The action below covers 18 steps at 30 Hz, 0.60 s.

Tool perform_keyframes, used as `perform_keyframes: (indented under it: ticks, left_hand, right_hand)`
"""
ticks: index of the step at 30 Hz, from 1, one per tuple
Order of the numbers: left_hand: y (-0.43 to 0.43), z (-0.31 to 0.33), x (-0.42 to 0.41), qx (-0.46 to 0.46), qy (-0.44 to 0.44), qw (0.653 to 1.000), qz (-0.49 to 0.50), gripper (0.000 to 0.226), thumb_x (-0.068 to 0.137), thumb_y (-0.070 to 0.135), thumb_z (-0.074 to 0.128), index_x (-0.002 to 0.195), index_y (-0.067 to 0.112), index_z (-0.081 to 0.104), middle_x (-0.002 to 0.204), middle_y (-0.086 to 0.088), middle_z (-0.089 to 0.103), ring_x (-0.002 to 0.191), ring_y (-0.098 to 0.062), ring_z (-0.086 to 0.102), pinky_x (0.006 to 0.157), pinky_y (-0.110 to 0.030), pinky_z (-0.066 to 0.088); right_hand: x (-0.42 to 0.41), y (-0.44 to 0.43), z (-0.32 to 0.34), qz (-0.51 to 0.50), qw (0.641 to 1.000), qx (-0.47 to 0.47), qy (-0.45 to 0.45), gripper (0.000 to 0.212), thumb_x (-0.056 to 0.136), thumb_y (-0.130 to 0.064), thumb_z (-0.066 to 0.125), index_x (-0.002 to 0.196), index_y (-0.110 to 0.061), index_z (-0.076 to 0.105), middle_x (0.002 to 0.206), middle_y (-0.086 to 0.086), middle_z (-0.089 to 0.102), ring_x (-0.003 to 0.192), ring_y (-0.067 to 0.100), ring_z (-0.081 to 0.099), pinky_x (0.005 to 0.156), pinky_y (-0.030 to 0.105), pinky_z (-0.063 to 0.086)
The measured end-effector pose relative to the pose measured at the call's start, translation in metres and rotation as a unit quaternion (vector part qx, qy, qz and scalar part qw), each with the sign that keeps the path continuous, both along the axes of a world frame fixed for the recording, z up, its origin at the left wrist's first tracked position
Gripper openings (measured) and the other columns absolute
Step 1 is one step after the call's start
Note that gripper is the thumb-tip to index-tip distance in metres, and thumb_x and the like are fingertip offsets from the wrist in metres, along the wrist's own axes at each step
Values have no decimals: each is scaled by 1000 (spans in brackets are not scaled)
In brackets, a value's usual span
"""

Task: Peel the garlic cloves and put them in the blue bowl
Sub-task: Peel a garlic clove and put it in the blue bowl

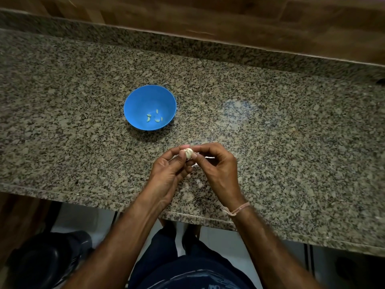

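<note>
Nearest the camera, the person's dark clothing filled the bottom edge. A dark rounded object stood on the pale floor to the left, too dim to name. Both bare forearms reached forward over the front edge of the speckled granite countertop. A pale thread bracelet circled the right wrist.

The two hands met just above the counter, near its front edge. The left hand had its fingers curled and its thumb pressed against the near side of a whitish garlic piece. The right hand pinched the same piece from the other side, between thumb and bent forefinger, with its remaining fingers folded under. Papery skin still covered the garlic piece. Whether it was a single clove or a small cluster could not be told.

Pale garlic skin scraps lay on the granite beneath the hands, and a thin white strip showed just beside the right fingers.

Farther back and slightly left, well apart from the hands, the blue bowl sat upright on the counter. Four small peeled cloves lay loosely on its bottom.

Beyond it rose a low granite upstand, and behind that a brown wooden panel.
</note>
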<state>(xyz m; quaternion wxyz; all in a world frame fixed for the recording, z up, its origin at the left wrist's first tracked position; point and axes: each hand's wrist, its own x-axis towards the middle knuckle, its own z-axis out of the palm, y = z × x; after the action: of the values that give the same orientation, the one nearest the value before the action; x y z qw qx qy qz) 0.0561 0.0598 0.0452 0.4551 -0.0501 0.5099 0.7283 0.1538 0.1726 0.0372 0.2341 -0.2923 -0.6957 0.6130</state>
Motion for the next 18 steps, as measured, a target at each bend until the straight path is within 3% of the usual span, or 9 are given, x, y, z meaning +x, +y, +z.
perform_keyframes:
  ticks: [6,12,18]
  left_hand:
    - [-4,-2,0,-56,69,996,-8,25,88,15,75,112,8,72,99,-13,79,86,-17,73,78,-26,61]
    - [-3,-3,2,-97,127,987,-13,17,92,2,71,109,6,73,101,-14,79,101,-25,77,90,-33,61]
    - [-1,-12,3,-100,106,989,12,17,93,2,72,110,4,72,101,-15,79,100,-25,77,86,-30,60]
  right_hand:
    - [-2,3,3,28,989,138,-47,11,93,-18,78,104,-17,80,95,-7,73,88,6,69,73,19,56]
    - [-7,-4,-4,44,975,196,-98,16,96,-25,74,104,-13,79,93,-4,71,82,1,65,70,11,51]
    - [-11,-12,-11,4,976,197,-96,10,97,-22,74,97,-13,75,90,-4,71,80,5,67,69,18,56]
